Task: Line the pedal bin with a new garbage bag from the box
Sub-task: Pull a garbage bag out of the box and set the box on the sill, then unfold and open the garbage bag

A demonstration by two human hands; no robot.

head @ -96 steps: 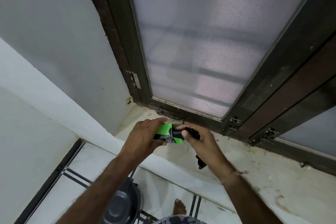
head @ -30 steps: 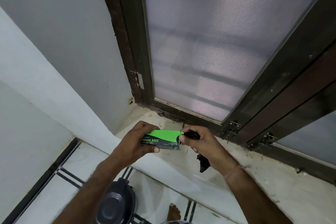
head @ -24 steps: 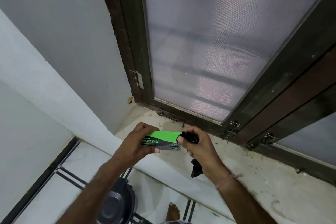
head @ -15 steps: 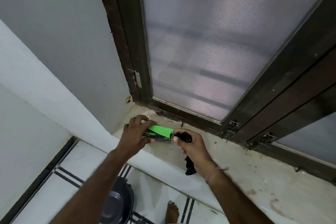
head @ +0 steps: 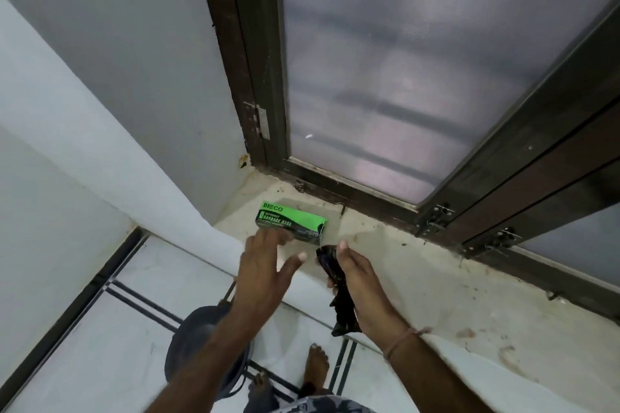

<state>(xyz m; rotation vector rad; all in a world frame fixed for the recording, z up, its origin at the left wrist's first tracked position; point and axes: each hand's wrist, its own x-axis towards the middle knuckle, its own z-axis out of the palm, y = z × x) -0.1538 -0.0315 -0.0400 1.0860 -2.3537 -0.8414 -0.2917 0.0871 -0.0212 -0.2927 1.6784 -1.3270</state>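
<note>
Now, nearest, the pedal bin [head: 198, 339] is sitting on the floor beneath the left forearm, its lid looking shut. The left hand [head: 265, 268] is spreading flat, fingers straight and holding nothing, their tips at the near edge of the green box [head: 292, 222]; whether touching, I cannot tell. The right hand [head: 360, 282] is curling round a folded black bag [head: 343, 310], which is hanging below its fingers. The box is lying on the sill [head: 419, 271] just beyond both thumbs. Fetching the bag is looking finished; next it needs shaking open and the lid raising.
</note>
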